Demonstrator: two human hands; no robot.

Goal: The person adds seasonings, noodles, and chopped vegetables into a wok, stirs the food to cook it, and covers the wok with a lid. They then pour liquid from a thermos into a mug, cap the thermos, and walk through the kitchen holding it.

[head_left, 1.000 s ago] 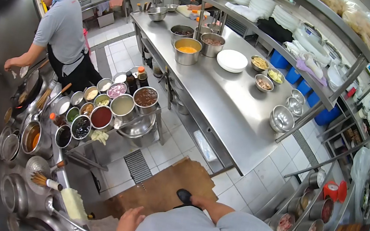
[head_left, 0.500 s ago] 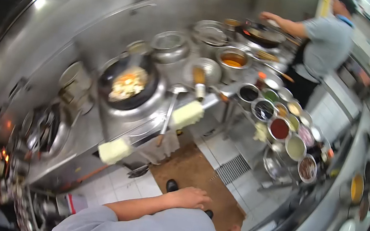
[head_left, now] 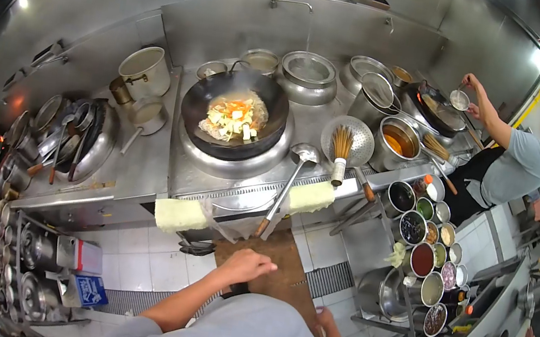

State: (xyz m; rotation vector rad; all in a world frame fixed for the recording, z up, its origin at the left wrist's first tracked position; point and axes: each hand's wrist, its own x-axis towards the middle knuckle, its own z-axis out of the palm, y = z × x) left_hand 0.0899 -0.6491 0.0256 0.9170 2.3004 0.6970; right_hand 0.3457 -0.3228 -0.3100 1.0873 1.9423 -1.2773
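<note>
My left hand hangs over the brown floor mat, just below the handle of a ladle, with loosely bent fingers and nothing in it. Low beside my body on the right is my right hand; its fingers are too small and unclear to read. In front of me a black wok sits on a round burner, with chopped vegetables steaming in it. The ladle lies across the counter edge between two folded pale cloths. A bamboo brush rests on a perforated strainer.
Sauce containers stand on a stand at the right. Beyond them a person holds a small bowl over another wok. Stacked pans and a second wok are at the left. Water runs from a tap into a pot.
The view has swung left from the steel prep table to the wok station. My left hand has come forward near the ladle handle. The co-worker now holds a bowl.
</note>
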